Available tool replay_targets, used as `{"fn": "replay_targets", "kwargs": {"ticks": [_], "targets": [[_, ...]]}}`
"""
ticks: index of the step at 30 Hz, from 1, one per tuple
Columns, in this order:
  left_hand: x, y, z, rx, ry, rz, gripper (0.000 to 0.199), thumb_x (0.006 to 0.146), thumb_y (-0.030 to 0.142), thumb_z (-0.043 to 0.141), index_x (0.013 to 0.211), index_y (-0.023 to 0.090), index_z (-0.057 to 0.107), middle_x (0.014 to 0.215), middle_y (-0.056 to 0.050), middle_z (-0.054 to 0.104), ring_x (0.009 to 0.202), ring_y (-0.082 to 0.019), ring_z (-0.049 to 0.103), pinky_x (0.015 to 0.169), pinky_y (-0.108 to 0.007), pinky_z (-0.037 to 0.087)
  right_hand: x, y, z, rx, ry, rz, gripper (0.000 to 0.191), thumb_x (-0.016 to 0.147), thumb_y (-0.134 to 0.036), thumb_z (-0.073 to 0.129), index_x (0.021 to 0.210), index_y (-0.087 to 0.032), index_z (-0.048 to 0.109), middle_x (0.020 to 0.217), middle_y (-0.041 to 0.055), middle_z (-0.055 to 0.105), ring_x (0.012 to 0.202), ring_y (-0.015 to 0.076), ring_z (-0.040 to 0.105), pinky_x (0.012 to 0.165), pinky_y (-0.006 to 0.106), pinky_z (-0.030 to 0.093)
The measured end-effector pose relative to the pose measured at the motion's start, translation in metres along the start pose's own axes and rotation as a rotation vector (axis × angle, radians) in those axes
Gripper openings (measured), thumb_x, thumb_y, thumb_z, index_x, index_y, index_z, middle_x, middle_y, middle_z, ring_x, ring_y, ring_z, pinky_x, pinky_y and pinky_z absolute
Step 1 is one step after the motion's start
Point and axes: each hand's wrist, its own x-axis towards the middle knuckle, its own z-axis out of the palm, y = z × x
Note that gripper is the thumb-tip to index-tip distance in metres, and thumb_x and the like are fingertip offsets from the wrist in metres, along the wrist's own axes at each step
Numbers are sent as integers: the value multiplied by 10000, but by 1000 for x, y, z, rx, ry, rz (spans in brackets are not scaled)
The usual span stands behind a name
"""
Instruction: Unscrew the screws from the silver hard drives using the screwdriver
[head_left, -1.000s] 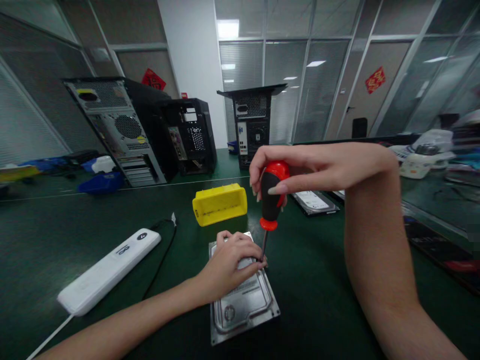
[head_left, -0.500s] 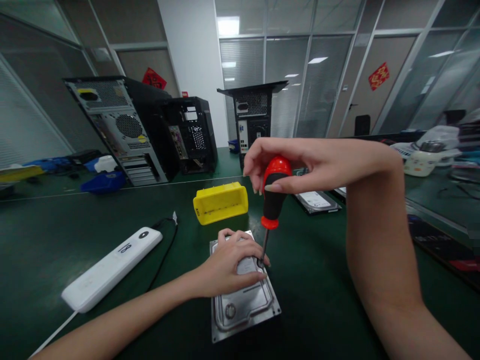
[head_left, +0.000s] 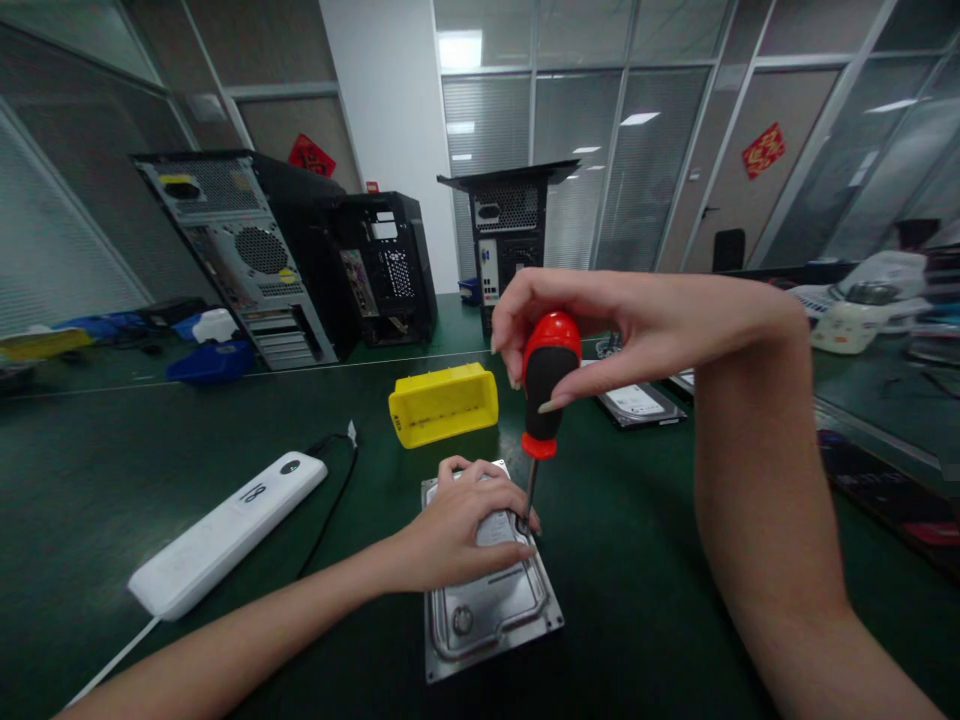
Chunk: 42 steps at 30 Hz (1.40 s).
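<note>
A silver hard drive point(head_left: 491, 610) lies flat on the dark green table, its long side running away from me. My left hand point(head_left: 469, 525) rests across its upper half, fingers curled over it and gripping it. A red and black screwdriver point(head_left: 550, 385) stands nearly upright, its tip on the drive's right side beside my left fingertips. My right hand point(head_left: 592, 320) holds the screwdriver's handle from above, between thumb and fingers. The exact contact of the tip is partly hidden by my left fingers.
Beyond the drive sits a yellow bin point(head_left: 444, 405). A white power strip point(head_left: 225, 535) with a black cable lies left. Another drive point(head_left: 637, 402) rests behind my right hand. Computer cases point(head_left: 300, 260) stand at the back, and a dark board point(head_left: 892, 490) lies right.
My right thumb has shifted lower on the screwdriver's handle, and its fingers have turned slightly. My left hand and the drive stay in place; the view has moved a little.
</note>
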Motion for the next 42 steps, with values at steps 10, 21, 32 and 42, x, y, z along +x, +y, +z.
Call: {"fn": "replay_targets", "kwargs": {"ticks": [10,21,32,42], "targets": [[0,2,-1,-13,-2,-4,169,823,363,620,974,297,583,1046,79,635,1100,-198,445,955,-385,151,-2,-1,2,-180,-19,111,427,842,-247,602,1223,-133,446,1186,81,514,973,155,558,762,237,493],[0,0,-2,-17,-3,-5,186,827,394,597,981,290,598,1053,37,637,1117,-231,436,980,-420,141,3,-9,3,-320,61,174,362,791,-407,638,1030,-136,618,973,50,615,816,152,576,651,245,440],[-1,-1,0,-5,12,9,185,821,382,614,977,284,594,1049,41,633,1094,-217,450,963,-396,157,-10,-18,1,-159,-30,233,391,828,-295,609,1184,-176,498,1137,67,572,925,163,581,693,215,496],[-1,-1,-2,-22,-1,3,192,831,395,596,988,285,591,1059,35,634,1114,-224,439,979,-414,142,-7,-16,-2,-109,-30,270,249,790,-311,651,991,-165,633,977,40,634,832,153,603,660,229,486]]}}
